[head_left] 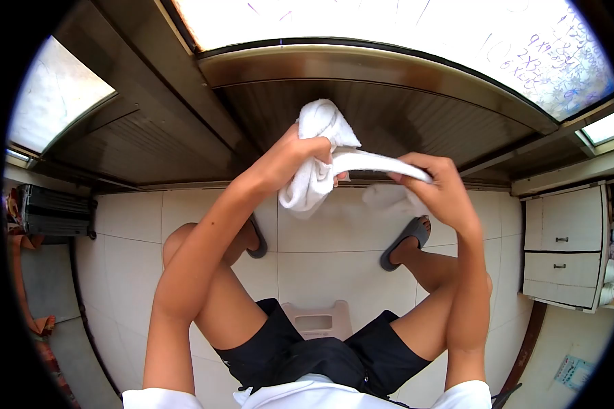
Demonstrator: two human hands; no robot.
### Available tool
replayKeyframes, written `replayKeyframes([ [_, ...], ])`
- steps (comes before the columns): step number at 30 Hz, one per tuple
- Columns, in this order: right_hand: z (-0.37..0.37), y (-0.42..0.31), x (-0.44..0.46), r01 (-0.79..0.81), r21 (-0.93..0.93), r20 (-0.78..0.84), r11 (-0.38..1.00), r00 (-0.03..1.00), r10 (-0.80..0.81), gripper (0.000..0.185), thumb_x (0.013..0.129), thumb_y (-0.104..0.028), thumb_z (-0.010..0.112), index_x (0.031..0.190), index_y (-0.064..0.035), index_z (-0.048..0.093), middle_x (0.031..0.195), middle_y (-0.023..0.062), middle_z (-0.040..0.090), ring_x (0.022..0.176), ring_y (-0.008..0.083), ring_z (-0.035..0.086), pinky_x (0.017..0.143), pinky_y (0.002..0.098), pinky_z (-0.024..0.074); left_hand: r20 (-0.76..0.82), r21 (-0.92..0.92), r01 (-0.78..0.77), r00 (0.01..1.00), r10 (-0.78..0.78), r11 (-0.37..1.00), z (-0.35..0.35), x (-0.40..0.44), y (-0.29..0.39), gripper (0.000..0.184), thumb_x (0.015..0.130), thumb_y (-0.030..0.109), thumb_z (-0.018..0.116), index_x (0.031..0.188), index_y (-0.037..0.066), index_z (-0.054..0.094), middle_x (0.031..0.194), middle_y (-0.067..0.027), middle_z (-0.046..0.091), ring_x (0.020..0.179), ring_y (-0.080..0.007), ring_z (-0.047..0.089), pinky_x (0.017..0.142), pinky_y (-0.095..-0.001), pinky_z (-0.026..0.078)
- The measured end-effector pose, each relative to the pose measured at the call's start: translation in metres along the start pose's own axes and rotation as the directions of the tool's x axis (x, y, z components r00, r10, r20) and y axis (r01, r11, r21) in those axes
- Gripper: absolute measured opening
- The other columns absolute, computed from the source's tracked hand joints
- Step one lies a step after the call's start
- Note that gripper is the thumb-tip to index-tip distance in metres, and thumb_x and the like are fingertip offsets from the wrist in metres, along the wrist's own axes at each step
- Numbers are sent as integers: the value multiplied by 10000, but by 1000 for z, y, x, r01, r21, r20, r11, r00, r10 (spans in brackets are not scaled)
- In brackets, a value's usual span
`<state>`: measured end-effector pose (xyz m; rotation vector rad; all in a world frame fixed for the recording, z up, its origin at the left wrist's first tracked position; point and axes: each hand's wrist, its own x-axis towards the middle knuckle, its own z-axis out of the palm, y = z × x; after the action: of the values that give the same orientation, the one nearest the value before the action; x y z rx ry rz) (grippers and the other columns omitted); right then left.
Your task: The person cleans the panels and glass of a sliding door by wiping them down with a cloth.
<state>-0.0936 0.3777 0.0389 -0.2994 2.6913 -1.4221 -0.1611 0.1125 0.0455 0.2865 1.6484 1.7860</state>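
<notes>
A white cloth [324, 126] is bunched up in front of me, above the floor and before the brown panel. My left hand [312, 151] is closed round its bunched part, with folds hanging below and standing above the fingers. From there a narrow stretch of the cloth runs across to my right hand [433, 177], which pinches its other end between thumb and fingers. A loose part of the cloth, blurred, hangs beneath my right hand.
A dark brown panel [266, 109] with frosted panes stands ahead. Below me is a pale stool [315, 312] on the tiled floor [320, 273]. A white drawer cabinet [563, 245] is at right, a black case [56, 211] at left. My slippered feet are apart.
</notes>
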Motion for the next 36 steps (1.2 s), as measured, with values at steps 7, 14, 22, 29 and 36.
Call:
replayKeyframes([
  [7, 43, -2, 10, -12, 32, 200, 999, 980, 5, 233, 897, -166, 638, 1041, 12, 682, 773, 192, 661, 666, 311, 604, 663, 383, 475, 33, -136, -82, 996, 88, 987, 4, -5, -3, 402, 723, 119, 566, 1085, -55, 555, 887, -149, 639, 743, -204, 633, 719, -318, 513],
  [14, 55, 1, 13, -30, -108, 326, 994, 943, 64, 255, 803, -113, 618, 1025, 1, 676, 794, 212, 671, 709, 384, 622, 712, 429, 497, 21, 32, -169, 985, 169, 985, 10, -7, -15, 378, 707, 128, 588, 1056, -18, 569, 929, -86, 602, 861, -166, 561, 797, -294, 469],
  [22, 93, 2, 2, 49, 192, 301, 980, 948, -107, 513, 704, -83, 800, 1174, -24, 603, 1111, 114, 656, 1040, 243, 622, 918, 369, 496, 77, -117, -130, 987, 139, 985, 16, -8, -21, 391, 703, 114, 569, 1073, -8, 588, 981, -114, 634, 896, -182, 570, 821, -297, 455],
  [29, 111, -7, 3, -134, 561, 314, 817, 947, -60, 631, 695, -157, 880, 1232, -30, 575, 1169, 83, 627, 1103, 207, 588, 948, 353, 481, -8, -334, -79, 997, 81, 939, 16, -24, -9, 394, 717, 154, 574, 1058, -39, 610, 958, -124, 627, 848, -184, 585, 752, -302, 501],
  [36, 127, 13, 1, -214, 331, 480, 919, 877, 31, 484, 815, -191, 793, 1219, -31, 581, 1024, 56, 666, 930, 159, 618, 824, 312, 507, 7, -391, -51, 998, 58, 919, -18, -34, -4, 431, 725, 151, 590, 1100, -61, 590, 1011, -149, 646, 894, -184, 602, 792, -290, 489],
])
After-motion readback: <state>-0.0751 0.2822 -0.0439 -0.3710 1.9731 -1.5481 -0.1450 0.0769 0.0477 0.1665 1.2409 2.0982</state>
